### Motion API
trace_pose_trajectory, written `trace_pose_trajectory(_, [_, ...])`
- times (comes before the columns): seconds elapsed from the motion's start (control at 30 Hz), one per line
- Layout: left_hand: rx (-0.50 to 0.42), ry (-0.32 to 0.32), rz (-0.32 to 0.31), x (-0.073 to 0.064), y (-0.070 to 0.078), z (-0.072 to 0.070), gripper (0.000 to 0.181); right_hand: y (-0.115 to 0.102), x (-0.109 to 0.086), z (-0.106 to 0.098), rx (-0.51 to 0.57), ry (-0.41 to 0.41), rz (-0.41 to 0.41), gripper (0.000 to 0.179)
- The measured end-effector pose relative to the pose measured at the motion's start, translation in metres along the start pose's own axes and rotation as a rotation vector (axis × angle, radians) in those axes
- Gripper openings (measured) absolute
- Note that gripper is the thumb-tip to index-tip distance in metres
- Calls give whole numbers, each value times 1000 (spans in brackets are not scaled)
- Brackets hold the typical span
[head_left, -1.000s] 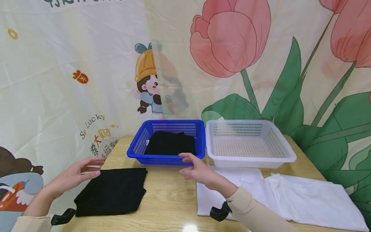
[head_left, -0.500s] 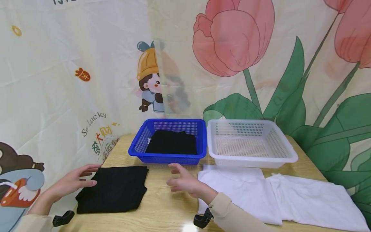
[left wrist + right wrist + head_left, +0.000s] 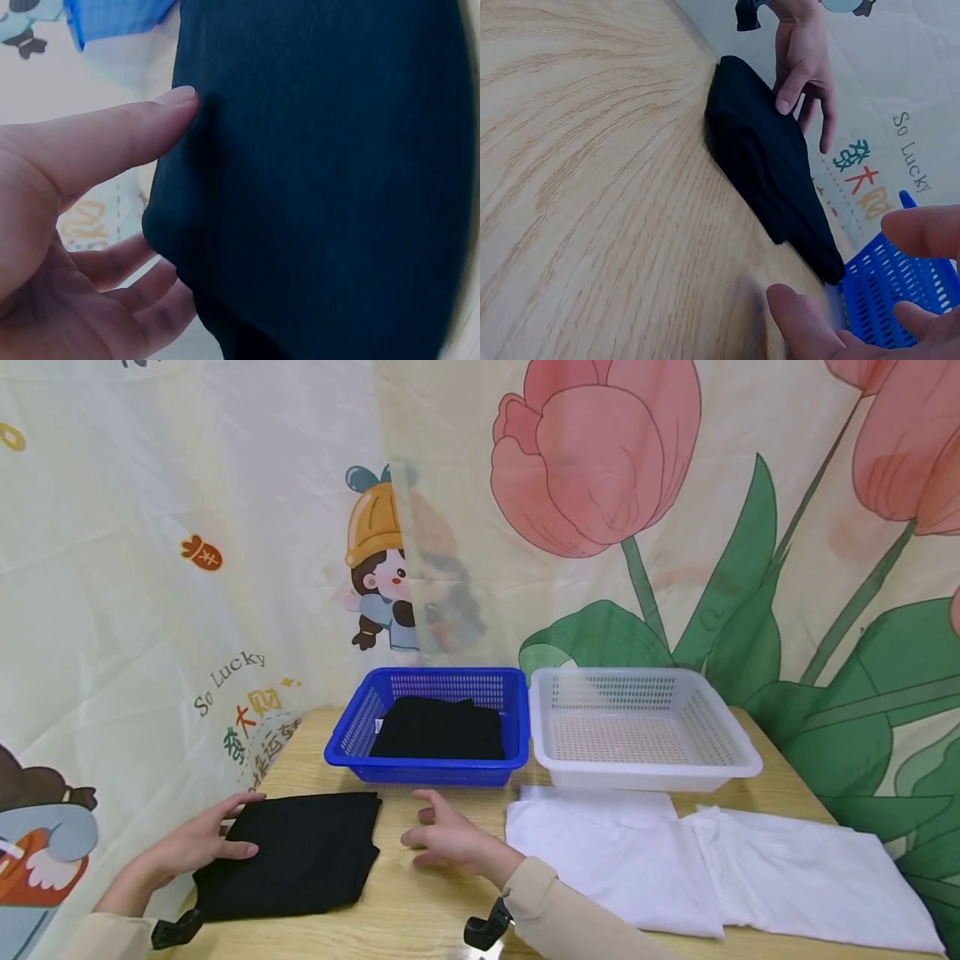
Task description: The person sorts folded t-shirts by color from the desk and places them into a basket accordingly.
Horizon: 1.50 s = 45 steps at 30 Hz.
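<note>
A folded black garment (image 3: pixel 300 856) lies flat on the wooden table at the left. At its left edge is my left hand (image 3: pixel 198 846). In the left wrist view the thumb (image 3: pixel 127 142) reaches over the top of the black cloth (image 3: pixel 322 180), while the other fingers sit by its edge, partly behind it. Whether they touch it I cannot tell. My right hand (image 3: pixel 453 843) hovers above the table just right of the garment, fingers spread and nothing in them. The right wrist view shows the garment (image 3: pixel 757 157) apart from the right fingertips.
A blue basket (image 3: pixel 427 774) at the back holds another folded black garment (image 3: pixel 442 731). Beside it stands a white basket (image 3: pixel 652 777). White garments (image 3: pixel 600 860) lie on the right of the table (image 3: pixel 420 910). A printed curtain hangs behind.
My right hand has moved left and down, from in front of the blue basket to beside the black garment. My left hand has come down to that garment's left edge.
</note>
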<state>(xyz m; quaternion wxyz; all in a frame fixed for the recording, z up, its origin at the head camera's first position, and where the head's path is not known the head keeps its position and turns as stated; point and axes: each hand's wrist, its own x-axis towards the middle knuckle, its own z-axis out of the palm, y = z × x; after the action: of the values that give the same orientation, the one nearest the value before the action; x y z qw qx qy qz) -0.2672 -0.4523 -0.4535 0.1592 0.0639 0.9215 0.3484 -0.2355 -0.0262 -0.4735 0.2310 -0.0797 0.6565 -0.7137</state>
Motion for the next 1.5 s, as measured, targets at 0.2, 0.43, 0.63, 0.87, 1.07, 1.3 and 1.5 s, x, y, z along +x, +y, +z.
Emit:
trace_pose_trajectory(0.2, [-109,-67,-19,9,4,10,95,3,2,6,66,-9,6,78])
trace_pose_trajectory(0.43, [-309,-177,9,11,1,22,85,5,7,16,80,-28,26,80])
trace_pose_trajectory(0.63, [-337,-208,60,12,3,28,79,6,12,27,115,10,46,79])
trace_pose_trajectory(0.87, [-326,-211,74,12,3,33,71,5,16,48,194,104,56,70])
trace_pose_trajectory(1.07, [-207,-104,20,10,5,37,71,8,20,51,119,148,80,61])
trace_pose_trajectory(1.3, [-265,-93,19,11,9,42,75,7,22,46,-94,159,23,64])
trace_pose_trajectory(1.5, [-320,-123,47,12,11,50,81,14,26,42,-118,206,-3,66])
